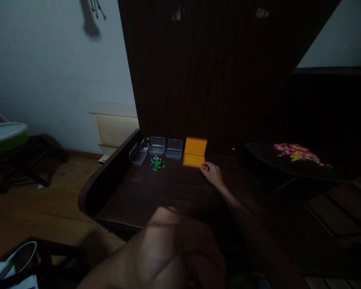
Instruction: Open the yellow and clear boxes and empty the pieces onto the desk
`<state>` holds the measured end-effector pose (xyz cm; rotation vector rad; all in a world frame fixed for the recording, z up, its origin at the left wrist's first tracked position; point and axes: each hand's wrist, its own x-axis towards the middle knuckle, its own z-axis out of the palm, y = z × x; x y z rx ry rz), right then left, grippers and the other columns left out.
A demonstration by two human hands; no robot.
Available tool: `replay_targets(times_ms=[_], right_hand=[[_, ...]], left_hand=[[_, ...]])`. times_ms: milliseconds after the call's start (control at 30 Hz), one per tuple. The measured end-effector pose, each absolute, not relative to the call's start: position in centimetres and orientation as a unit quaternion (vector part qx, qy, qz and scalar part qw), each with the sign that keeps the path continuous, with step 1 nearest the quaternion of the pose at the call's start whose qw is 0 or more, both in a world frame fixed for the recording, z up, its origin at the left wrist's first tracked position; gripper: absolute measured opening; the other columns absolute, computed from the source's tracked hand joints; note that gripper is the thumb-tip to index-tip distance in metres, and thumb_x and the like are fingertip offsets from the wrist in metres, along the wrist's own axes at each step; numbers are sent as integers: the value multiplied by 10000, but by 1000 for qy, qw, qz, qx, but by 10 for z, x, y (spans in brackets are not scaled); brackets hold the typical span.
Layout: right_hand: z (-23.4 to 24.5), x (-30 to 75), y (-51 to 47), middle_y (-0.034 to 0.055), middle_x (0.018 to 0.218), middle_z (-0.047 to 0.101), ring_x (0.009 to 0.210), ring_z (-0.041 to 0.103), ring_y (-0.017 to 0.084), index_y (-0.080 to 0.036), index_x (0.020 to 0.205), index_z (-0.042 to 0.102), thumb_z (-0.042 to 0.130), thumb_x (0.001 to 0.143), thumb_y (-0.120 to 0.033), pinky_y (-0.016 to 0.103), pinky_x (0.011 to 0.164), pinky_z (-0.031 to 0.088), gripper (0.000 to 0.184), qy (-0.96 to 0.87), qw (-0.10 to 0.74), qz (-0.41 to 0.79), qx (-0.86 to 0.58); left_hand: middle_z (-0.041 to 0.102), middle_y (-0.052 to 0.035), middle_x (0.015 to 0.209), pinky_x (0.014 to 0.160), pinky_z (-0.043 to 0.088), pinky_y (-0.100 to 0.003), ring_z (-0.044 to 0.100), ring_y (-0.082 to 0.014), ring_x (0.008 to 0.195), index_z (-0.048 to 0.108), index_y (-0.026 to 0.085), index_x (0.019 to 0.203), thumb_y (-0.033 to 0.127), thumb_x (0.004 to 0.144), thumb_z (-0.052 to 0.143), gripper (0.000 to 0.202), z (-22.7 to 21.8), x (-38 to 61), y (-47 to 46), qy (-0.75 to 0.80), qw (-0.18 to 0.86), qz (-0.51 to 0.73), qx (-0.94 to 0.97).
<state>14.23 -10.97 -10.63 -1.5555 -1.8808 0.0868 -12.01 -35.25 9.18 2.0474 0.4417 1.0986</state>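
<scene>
My right hand (212,173) reaches across the dark wooden surface, its fingers closed on the front right corner of a yellow box (194,159). The box stands with its lid raised against the upright board. Close to the camera, my left hand (180,245) is large, dim and curled; anything inside it is hidden. Left of the yellow box are several clear plastic boxes with raised lids, among them one clear box (174,152) right beside it and another (157,149) further left. In front of them lies a small pile of green and blue pieces (157,163).
A heap of pink, yellow and red pieces (297,153) lies on a dark surface to the right. A raised curved side panel (108,172) borders the work surface on the left. A green tub with a pale lid (7,136) stands at far left.
</scene>
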Motion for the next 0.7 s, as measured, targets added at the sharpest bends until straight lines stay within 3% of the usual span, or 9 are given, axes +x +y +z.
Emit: replay_targets(times_ms=[100,233,433,600,700], right_hand=[[-108,145,-113,21,691,609,627,566,175,-172,994,691,562,827,-379,264,583,385,295,-725,345,31,-595],[-109,148,-124,22,706,610,635,576,180,-163,1069,668,551,853,-378,271,584,407,327,-735,349,13,-581],[-107,147,-148,76,856,653,753,621,212,-194,975,671,506,909,-345,316,683,496,233,-785,336,-19,-520],[-105,144,-171,101,954,681,907,630,258,-212,1015,680,525,925,-293,411,827,534,197,-832,318,-15,-453],[-107,145,-181,111,1112,684,1031,625,264,-220,1108,674,537,923,-273,446,916,527,236,-845,312,9,-435]], left_hand=[[712,-32,762,612,544,-208,673,-108,646,700,186,932,156,993,366,340,86,-114,-333,177,395,448,783],[704,-64,888,763,537,-259,667,-153,816,688,161,912,210,914,589,111,56,-117,-293,277,311,444,794],[697,-77,1083,970,502,-339,647,-196,1031,636,179,1079,269,969,481,210,-17,-130,-229,397,236,350,815],[608,-115,1320,1114,411,-387,527,-232,1276,568,158,1253,305,974,472,329,-59,-137,-197,408,183,251,858],[511,-124,1448,1170,341,-429,417,-253,1389,533,151,1325,334,977,473,398,-72,-138,-183,398,163,198,881]])
